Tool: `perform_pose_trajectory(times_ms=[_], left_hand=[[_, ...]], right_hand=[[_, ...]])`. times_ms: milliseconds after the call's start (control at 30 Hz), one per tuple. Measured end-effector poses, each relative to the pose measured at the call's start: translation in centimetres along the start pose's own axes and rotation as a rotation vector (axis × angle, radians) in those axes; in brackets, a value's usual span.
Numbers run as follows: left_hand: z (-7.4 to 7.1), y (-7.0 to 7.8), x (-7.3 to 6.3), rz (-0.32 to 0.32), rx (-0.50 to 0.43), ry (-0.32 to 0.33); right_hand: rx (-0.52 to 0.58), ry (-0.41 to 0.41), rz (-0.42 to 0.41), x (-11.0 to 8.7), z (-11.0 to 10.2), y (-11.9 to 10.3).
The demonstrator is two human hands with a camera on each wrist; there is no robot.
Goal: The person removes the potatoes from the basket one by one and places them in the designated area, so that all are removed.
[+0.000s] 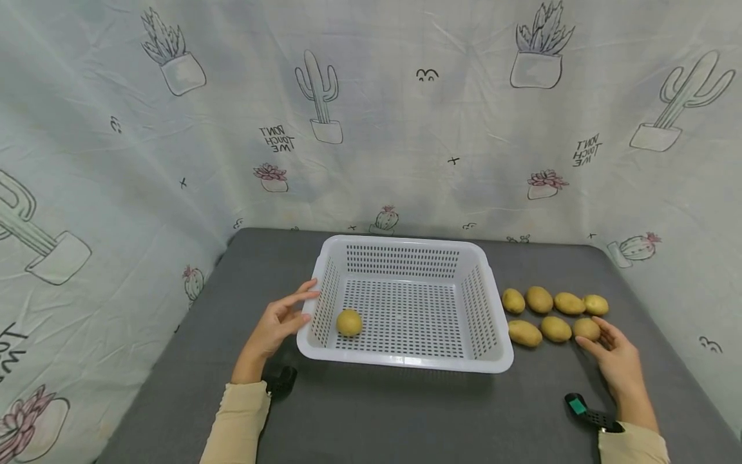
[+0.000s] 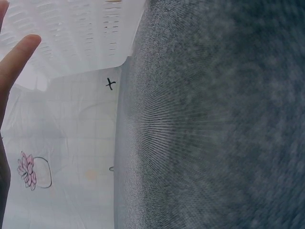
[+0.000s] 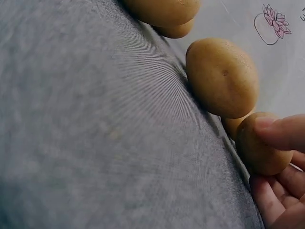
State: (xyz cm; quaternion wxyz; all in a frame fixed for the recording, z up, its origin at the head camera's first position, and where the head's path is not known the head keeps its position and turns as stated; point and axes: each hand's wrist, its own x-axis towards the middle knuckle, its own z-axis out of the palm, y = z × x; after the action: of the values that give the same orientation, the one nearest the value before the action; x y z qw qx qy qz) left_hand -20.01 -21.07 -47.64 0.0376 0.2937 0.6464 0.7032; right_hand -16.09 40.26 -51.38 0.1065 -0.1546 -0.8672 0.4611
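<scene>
A white perforated plastic basket (image 1: 404, 367) stands on the grey table. One round potato (image 1: 349, 323) lies inside it, towards the left. My left hand (image 1: 277, 325) touches the basket's left rim with extended fingers; the left wrist view has its thumb (image 2: 21, 62) straight beside the basket wall (image 2: 95, 36). To the right of the basket, my right hand (image 1: 619, 357) pinches a potato (image 1: 587, 329) at the end of the front row, thumb on one side and fingers on the other. The right wrist view shows this potato (image 3: 262, 148) close up, near the table surface.
Beside the held potato are an oval potato (image 1: 556, 329) and a longer one (image 1: 524, 333). A back row of several potatoes (image 1: 539, 299) lies behind them. A cloth printed with cacti (image 1: 371, 129) hangs behind and at the sides of the table (image 1: 406, 419).
</scene>
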Motion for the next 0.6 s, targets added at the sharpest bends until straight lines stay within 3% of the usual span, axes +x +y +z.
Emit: perform_pose_trajectory(times_ms=[367,600], left_hand=[[0.05,0.16,0.00,-0.001,0.019,0.003],[0.04,0.17,0.03,0.005,0.018,0.001]], right_hand=[[-0.070,-0.067,0.009,0.48,0.08,0.10],[-0.054,-0.105,0.019,0.37,-0.09,0.11]])
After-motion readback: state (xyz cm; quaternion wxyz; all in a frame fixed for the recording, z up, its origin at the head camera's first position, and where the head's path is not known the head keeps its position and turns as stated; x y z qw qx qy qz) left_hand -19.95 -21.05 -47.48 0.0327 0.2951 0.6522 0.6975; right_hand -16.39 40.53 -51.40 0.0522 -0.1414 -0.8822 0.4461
